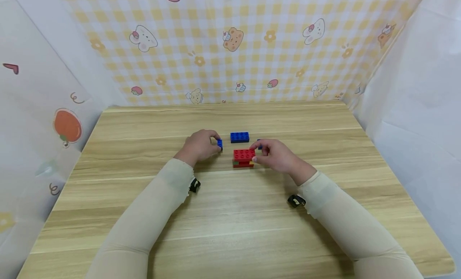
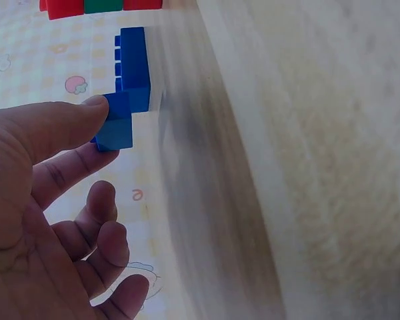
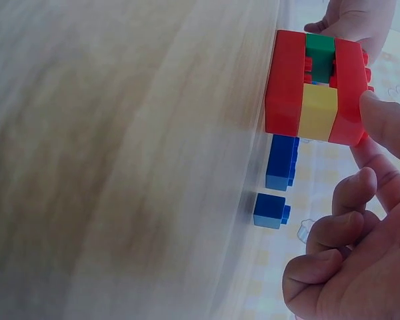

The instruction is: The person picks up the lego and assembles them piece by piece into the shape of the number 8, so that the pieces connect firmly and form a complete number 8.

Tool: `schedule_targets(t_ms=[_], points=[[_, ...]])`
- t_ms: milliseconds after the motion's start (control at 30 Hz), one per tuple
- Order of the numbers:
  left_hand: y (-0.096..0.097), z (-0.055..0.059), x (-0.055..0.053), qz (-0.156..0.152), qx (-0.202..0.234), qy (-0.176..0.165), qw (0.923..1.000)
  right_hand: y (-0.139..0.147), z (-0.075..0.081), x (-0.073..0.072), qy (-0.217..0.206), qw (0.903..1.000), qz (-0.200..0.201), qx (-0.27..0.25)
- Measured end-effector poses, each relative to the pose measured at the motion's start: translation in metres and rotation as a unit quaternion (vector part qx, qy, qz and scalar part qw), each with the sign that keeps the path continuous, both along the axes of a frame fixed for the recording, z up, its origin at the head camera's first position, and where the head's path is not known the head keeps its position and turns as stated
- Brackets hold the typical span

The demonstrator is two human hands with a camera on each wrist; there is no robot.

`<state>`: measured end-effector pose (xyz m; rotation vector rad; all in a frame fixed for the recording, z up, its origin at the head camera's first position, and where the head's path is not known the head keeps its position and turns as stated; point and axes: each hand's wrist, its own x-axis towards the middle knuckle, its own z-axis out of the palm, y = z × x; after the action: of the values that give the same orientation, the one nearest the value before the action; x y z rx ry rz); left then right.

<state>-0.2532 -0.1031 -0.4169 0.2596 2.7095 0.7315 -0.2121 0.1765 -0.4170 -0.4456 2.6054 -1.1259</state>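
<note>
So, 2 red bricks [image 3: 284, 87], yellow brick [image 3: 317, 111] and green brick [image 3: 322, 57] between.

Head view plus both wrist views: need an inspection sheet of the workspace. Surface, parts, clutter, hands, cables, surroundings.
Surface: wood-grain table.
Job's things: brick stack, red top and bottom, green and yellow between; long blue brick beyond it; left small blue brick; right small blue brick, partly hidden in the head view.
Clutter: nothing seen.
Hands: left hand pinches the left small blue brick; right hand pinches the stack's top at its right end.
Cables: nothing seen.
Surroundings: yellow-checked cloth behind; white sheets either side.
</note>
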Motion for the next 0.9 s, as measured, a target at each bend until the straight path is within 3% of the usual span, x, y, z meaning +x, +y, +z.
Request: schedule_targets(t_ms=[900], points=[[0.002,0.011,0.010,-0.005,0.032,0.002,0.9995,0.001,-0.001,-0.001,-0.001,1.0000,0.004,-0.008]])
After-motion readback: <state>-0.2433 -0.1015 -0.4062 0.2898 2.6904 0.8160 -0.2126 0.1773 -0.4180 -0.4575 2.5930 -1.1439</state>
